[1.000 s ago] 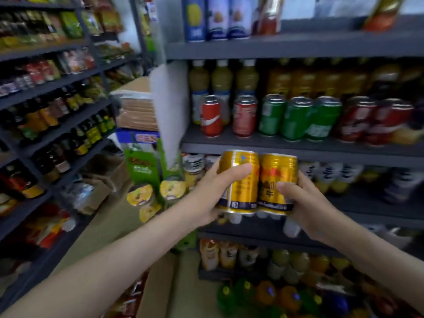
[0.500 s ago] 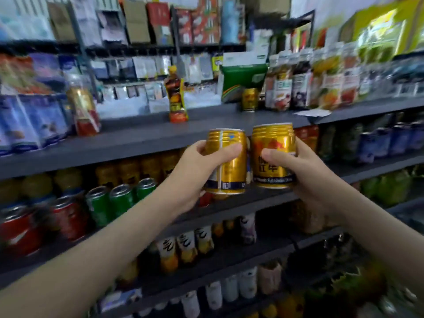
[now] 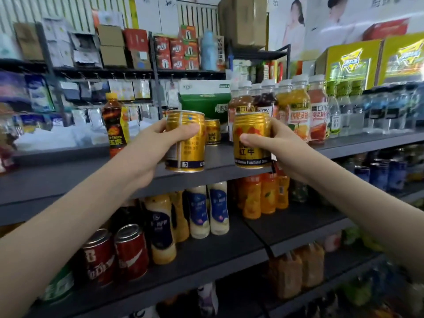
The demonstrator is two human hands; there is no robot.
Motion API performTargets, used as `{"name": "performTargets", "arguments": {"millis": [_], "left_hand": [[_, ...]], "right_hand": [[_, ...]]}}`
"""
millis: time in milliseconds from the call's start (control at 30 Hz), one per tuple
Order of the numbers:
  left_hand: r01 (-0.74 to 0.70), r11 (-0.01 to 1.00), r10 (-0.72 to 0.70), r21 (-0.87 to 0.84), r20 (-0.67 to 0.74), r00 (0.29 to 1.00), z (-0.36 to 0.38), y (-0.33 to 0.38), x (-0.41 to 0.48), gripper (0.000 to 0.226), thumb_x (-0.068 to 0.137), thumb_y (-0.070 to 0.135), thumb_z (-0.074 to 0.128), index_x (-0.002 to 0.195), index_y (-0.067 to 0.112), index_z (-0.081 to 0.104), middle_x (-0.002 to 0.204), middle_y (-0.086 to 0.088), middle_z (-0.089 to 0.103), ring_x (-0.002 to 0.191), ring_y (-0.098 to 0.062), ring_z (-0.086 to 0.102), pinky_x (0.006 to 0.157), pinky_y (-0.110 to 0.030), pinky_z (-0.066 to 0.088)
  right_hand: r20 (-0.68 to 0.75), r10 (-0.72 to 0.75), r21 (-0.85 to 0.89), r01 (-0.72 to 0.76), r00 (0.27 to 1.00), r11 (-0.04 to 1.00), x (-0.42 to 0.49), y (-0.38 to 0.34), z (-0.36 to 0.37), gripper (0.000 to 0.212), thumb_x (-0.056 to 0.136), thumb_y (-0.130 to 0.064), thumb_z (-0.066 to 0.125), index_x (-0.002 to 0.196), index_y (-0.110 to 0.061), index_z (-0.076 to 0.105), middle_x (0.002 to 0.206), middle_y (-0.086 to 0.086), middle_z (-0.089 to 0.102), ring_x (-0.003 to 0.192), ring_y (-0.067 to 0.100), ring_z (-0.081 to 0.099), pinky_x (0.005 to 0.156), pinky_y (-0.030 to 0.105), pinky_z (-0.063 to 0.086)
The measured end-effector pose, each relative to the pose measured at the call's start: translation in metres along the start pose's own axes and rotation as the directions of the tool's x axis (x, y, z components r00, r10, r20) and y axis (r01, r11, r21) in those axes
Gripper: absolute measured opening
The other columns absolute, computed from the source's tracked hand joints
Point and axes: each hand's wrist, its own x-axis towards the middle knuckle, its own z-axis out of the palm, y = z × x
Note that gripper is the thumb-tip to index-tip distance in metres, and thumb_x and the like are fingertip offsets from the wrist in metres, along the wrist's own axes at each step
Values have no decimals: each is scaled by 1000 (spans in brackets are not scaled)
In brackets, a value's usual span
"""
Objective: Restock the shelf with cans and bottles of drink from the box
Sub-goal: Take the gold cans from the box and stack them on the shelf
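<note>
Two cans: one gold can in each hand, both upright, held apart at the front edge of the top shelf [image 3: 68,177].
Left hand [image 3: 156,145]: fingers and thumb wrapped round the left can [image 3: 187,154]; its base sits low over the shelf's front lip.
Right hand [image 3: 278,146]: clasps the right can [image 3: 251,125], thumb across the label.
Between the grips: a gap, and behind it a third gold can [image 3: 213,131] standing on the board.
Open room: bare board left of the left grip up to the dark bottle [image 3: 115,127]; juice bottles [image 3: 298,111] crowd just behind the right grip.
</note>
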Motion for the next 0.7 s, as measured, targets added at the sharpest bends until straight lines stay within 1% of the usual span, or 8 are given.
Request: {"name": "performTargets", "arguments": {"millis": [133,200,267,367,467,567,633,700], "left_hand": [[56,998,-54,28,-72,996,7,-5,32,65,51,47,78,112,27,63,104,5,73,103,-18,66,102,-44,44],[80,996,-74,38,-129,989,9,-6,44,70,46,48,79,110,25,63,104,3,73,103,-19,65,102,-45,43],[102,994,-92,45,-187,978,12,-6,53,62,49,44,79,105,23,63,104,1,72,103,-19,65,102,-44,44],[138,989,-117,57,-280,953,17,-10,59,52,58,36,77,105,20,62,106,-1,70,102,-19,64,96,-40,48],[164,981,-121,102,-339,933,21,-16,63,38,72,28,77,106,17,65,105,-2,71,101,-20,65,86,-36,51],[200,973,-145,111,-378,914,25,-16,71,40,72,26,78,109,15,65,106,-3,71,103,-21,65,92,-40,50],[223,969,-164,109,-397,903,27,-15,77,46,71,26,79,112,13,64,108,-4,71,105,-22,64,98,-44,48],[238,965,-174,111,-410,895,28,-16,83,48,71,26,80,114,13,64,110,-4,71,106,-22,64,100,-46,47]], "right_hand": [[81,23,-100,-15,996,995,52,14,-20,61,73,-32,79,126,-21,50,111,-1,68,96,13,68,82,29,56],[119,27,-120,-13,993,993,76,18,-26,60,74,-32,78,125,-20,49,108,0,67,94,15,67,72,25,57],[154,24,-129,-4,988,992,95,22,-29,56,77,-29,77,123,-18,48,105,0,65,88,13,65,63,20,54],[232,46,-154,-10,972,988,121,39,-35,53,77,-25,77,121,-13,50,107,4,66,90,16,65,71,26,53],[312,58,-222,14,948,975,141,56,-39,47,76,-22,79,114,-11,54,98,7,66,76,16,62,64,26,50],[350,41,-250,52,936,967,159,65,-44,37,78,-19,77,107,-13,54,88,3,63,66,13,57,57,22,45],[368,24,-313,100,930,944,169,70,-46,48,79,-22,76,118,-13,50,96,4,63,73,16,61,64,27,52],[373,-1,-395,160,928,905,177,76,-46,72,80,-23,75,139,-13,34,116,6,59,98,24,62,86,38,54]]}}
